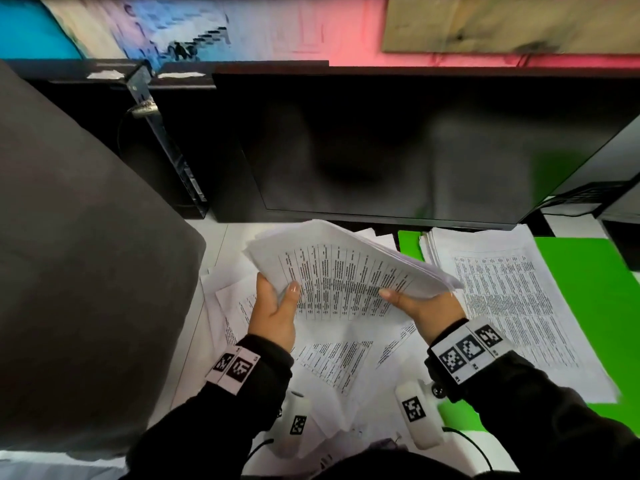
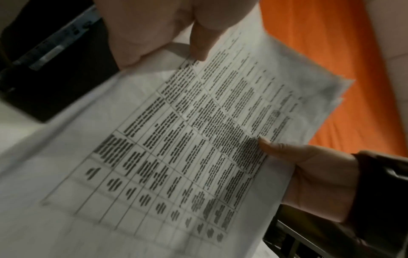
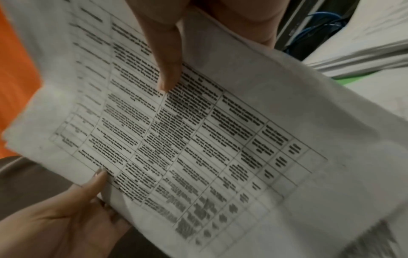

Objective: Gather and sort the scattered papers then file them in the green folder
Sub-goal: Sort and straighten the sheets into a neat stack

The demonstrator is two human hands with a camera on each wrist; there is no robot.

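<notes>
Both hands hold 1 bundle (image 1: 349,268) of papers up above the desk (image 1: 221,237). The left hand (image 1: 275,315) grasps the bundle's left end, with the thumb lying on the top sheet and the fingers hidden under it. The right hand (image 1: 422,304) grasps the right end the same way, thumb on top. The top sheet shows a printed table, and the bundle sags a little between the hands. Its edges are not lined up. To the right, the green folder (image 1: 588,289) lies open and flat on the desk. A stack (image 1: 512,306) of papers lies on the folder, also with a table on its top sheet. Loose sheets (image 1: 332,362) lie scattered on the desk under and near the hands, some overlapping. A dark monitor (image 1: 415,143) stands behind the papers. A big grey shape (image 1: 79,271) fills the left side; what it is cannot be told. The wrist views show the thumbs pressed on the top sheet, but they are blurry and the print cannot be read.
</notes>
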